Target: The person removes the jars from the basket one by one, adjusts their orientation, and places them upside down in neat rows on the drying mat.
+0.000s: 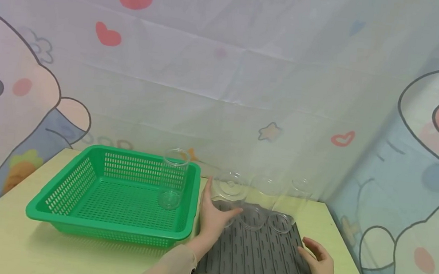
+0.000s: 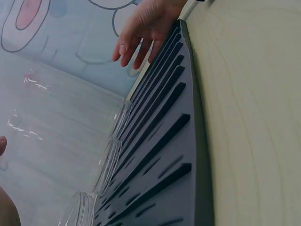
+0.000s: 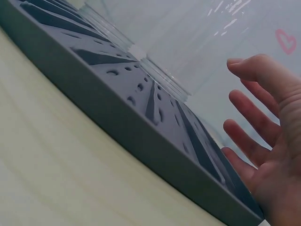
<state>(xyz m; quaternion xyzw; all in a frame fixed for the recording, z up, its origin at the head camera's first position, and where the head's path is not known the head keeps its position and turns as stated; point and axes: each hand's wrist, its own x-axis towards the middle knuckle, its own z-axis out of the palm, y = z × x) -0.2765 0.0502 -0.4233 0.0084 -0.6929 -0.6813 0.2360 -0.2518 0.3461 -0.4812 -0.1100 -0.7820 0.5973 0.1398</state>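
Observation:
My left hand (image 1: 213,214) is around the leftmost clear glass (image 1: 230,191) on the grey ribbed mat (image 1: 259,257); the thumb crosses its front and the fingers lie along its left side. The left wrist view shows the lower ring of this glass (image 2: 77,212) against the mat. Two more clear glasses, a middle one (image 1: 262,204) and a right one (image 1: 290,207), stand beside it in a row along the back of the mat. My right hand (image 1: 319,261) hovers by the mat's right edge, fingers loosely bent, holding nothing.
A green plastic basket (image 1: 113,228) stands left of the mat, with one clear glass (image 1: 172,181) upright in its right side. Both are on a pale wooden table (image 1: 82,261). A printed cloth (image 1: 227,66) hangs behind the table.

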